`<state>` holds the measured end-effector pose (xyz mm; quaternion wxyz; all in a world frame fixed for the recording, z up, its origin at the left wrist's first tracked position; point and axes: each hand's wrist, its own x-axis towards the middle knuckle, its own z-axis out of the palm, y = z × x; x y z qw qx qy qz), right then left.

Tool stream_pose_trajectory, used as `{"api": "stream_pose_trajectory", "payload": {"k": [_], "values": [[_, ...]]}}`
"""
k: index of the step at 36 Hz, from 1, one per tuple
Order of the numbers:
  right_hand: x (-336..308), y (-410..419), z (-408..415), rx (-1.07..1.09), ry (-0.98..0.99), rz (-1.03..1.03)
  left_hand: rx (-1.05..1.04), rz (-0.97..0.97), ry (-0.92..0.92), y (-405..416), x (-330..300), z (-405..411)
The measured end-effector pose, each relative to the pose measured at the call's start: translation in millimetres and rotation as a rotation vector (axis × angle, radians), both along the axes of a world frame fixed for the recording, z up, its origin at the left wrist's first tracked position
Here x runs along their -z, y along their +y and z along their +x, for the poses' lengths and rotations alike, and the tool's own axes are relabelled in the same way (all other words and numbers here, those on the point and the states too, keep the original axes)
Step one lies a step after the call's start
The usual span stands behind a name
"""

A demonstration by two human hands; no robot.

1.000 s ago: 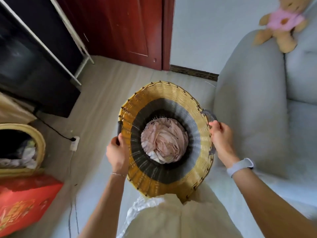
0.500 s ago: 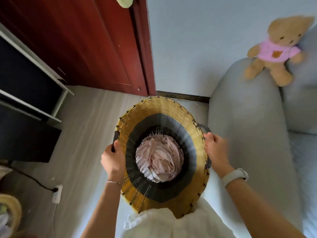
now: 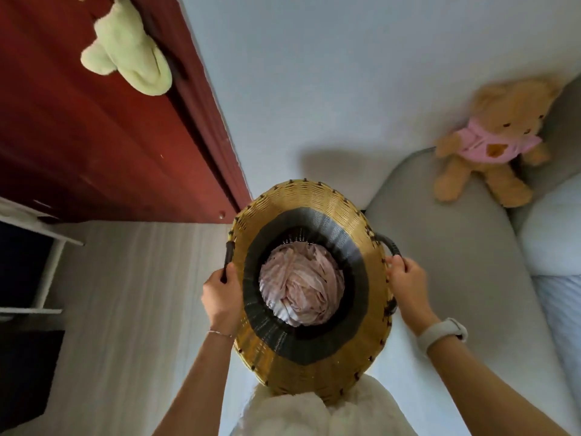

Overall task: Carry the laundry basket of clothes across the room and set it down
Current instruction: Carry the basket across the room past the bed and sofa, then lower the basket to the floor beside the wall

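Woven yellow laundry basket (image 3: 314, 366) of pink clothes (image 3: 301, 284), left hand (image 3: 221, 298) and right hand (image 3: 408, 286) clenched on its handles, now lifted higher beside the sofa (image 3: 446, 247): carrying is under way.

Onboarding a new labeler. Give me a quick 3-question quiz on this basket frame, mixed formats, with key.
1. True or false: both hands grip the handles of the laundry basket.
2. What lies at the bottom of the basket?
A. folded blue towels
B. crumpled pink clothes
C. nothing
3. Fill in: the teddy bear in a pink top sits on the grey ____.

Key
1. True. The left hand and the right hand each close on a dark handle at the rim.
2. B, the pink clothes.
3. sofa, to the person's right of the basket.
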<state>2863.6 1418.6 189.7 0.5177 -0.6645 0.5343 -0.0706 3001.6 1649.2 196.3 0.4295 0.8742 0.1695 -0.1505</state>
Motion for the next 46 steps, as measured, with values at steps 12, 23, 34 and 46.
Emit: {"api": "stream_pose_trajectory", "payload": {"k": [12,23,34,46], "values": [[88.5,-76.8,76.3,0.072,0.219,-0.016,0.121,0.048,0.180,-67.4,104.3,84.3],[184.3,-130.2,111.2,-0.066,0.247,-0.008,0.086,0.149,0.242,-99.3,189.1,91.0],[223.9,-133.7,133.3,-0.274,0.127,-0.210,0.066,0.239,0.231,-105.9,223.5,88.5],[209.1,-157.5,208.0,-0.547,0.209,-0.303,-0.119,0.031,0.618,-117.8,221.3,44.6]]}}
